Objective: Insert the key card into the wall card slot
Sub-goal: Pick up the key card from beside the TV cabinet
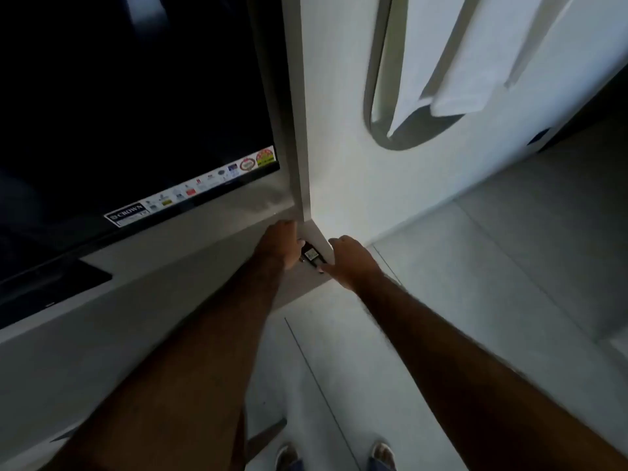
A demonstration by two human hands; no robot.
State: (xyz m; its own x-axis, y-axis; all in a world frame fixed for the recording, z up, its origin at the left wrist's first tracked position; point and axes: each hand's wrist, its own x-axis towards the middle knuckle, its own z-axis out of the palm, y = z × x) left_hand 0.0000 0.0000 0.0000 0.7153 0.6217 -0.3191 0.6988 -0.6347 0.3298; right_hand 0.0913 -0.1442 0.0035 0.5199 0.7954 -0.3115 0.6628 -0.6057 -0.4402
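From the head camera the whole scene is dim and slightly smeared, and much of what matters is hidden: the fingers of the left hand (280, 244) curl out of sight behind the grey wall corner (303, 185), so whether they grip anything cannot be told, and the wall card slot itself cannot be made out. Between the two hands sits a small dark rectangular key card (311, 255) with a pale square label on its face, its lower end covered by the right hand (350, 260), whose thumb touches the card's edge while the other fingers spread loosely open above it. The card lies against the smooth matt grey ledge at the corner's foot. To the left hangs a glossy black flat television screen (136, 113), cut off by the frame, with a strip of stickers too blurred to read in full. At upper right an oval wall mirror (407, 137) shows pale folded cloth. Smooth light floor tiles (509, 249) lie below, and two shoe tips (382, 453) poke in at the bottom edge.
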